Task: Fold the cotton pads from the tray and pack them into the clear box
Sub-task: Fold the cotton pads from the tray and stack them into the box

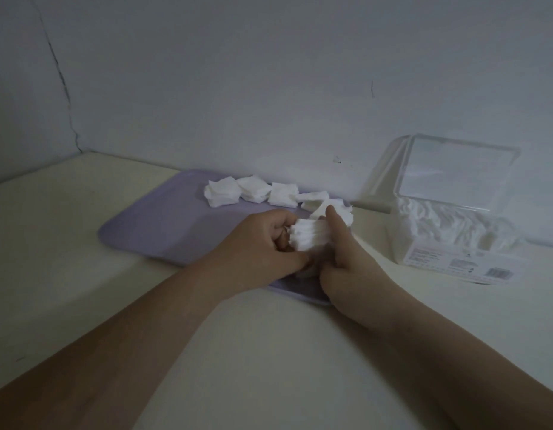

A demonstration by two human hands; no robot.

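Folded pad bundle (309, 238) apparently gripped between both hands (303, 252) over tray (157, 231)

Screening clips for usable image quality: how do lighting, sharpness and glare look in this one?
Head view: dim, bluish, underexposed, soft shadows by the forearms. Head view: the pad bundle between left hand and right hand is slightly smeared, folds barely resolved. Head view: the raised lid of the clear box shows a pale sheen; the label is unreadable.
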